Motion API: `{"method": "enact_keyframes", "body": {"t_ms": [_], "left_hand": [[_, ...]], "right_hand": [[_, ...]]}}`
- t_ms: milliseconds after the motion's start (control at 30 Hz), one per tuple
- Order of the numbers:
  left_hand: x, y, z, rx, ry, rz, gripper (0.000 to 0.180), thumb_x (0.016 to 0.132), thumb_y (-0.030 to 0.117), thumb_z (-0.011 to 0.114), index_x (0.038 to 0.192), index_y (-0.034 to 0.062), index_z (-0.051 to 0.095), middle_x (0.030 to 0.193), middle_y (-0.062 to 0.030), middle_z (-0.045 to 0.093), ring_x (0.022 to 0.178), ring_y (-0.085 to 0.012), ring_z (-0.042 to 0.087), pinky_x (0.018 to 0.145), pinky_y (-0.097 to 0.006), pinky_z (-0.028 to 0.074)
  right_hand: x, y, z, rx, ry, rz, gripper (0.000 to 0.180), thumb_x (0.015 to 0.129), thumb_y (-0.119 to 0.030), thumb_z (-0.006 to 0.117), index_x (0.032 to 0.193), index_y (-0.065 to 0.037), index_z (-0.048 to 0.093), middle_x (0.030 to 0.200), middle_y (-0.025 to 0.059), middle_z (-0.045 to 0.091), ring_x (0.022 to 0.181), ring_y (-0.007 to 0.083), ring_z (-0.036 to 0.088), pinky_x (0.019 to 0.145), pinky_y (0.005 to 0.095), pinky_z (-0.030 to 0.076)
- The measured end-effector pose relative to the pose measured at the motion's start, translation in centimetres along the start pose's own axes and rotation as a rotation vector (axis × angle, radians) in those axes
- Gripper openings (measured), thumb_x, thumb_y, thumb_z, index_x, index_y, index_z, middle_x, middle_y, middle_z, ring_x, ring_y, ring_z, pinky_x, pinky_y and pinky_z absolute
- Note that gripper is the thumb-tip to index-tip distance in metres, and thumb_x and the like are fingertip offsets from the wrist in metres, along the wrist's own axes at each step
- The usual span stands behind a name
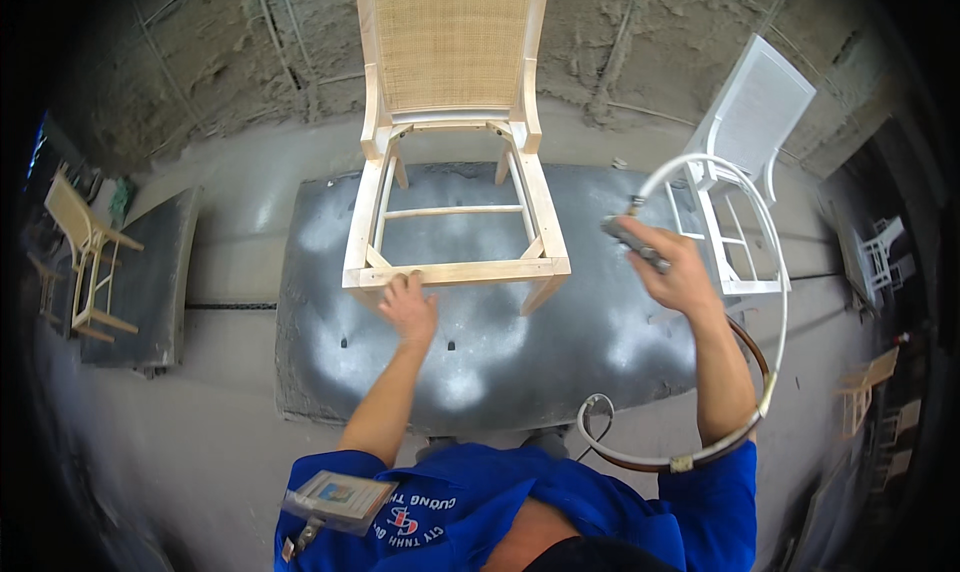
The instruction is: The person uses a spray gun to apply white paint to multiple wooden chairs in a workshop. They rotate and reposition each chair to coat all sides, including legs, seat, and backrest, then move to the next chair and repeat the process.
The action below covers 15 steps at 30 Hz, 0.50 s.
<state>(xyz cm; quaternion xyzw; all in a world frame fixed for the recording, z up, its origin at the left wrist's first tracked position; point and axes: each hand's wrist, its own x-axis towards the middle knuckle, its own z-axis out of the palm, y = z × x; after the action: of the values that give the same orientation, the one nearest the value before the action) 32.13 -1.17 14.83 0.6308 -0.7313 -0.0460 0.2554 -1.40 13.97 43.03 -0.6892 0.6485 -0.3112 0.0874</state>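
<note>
An unfinished wooden chair frame (470,272) with a woven cane back stands upright in front of me, its seat opening bare. My left hand (408,307) has its fingers curled over the front seat rail, toward the left corner. To the right of that chair, my right hand (675,267) is closed around a small metal spray gun (637,244), held in the air. From the gun a white hose (780,272) arches up and loops round my right forearm. The gun's trigger is mostly hidden by my fingers.
The chair stands on a dark board (500,372) with whitish overspray patches. A white-painted chair (750,122) is close by on the right. At far left, another wooden chair (95,252) is beside a dark panel (150,282). A crusted wall (230,62) runs behind.
</note>
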Motion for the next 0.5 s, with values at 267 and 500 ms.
{"method": "enact_keyframes", "body": {"t_ms": [267,500], "left_hand": [[3.5,-5.9,-1.7,0.031,-0.008,0.352,0.028,0.081,0.021,0.078,0.109,0.0166,0.075,0.106,-0.0004,0.063,0.111,-0.0257,0.054,0.095,-0.049,0.034],[3.0,-5.2,-1.0,0.041,0.099,0.306,0.029,0.081,0.02,0.077,0.109,0.0154,0.078,0.101,-0.0006,0.064,0.11,-0.0253,0.055,0.095,-0.048,0.034]], "right_hand": [[11.7,-2.5,-1.3,-0.316,0.089,-0.203,0.048,0.091,-0.014,0.069,0.138,-0.021,0.065,0.121,0.0189,0.072,0.104,0.0396,0.072,0.092,0.0464,0.059],[22.0,-8.8,-10.6,-0.598,0.351,-0.237,0.047,0.092,-0.014,0.07,0.138,-0.022,0.065,0.116,0.0178,0.075,0.101,0.0375,0.074,0.094,0.0438,0.058]]}}
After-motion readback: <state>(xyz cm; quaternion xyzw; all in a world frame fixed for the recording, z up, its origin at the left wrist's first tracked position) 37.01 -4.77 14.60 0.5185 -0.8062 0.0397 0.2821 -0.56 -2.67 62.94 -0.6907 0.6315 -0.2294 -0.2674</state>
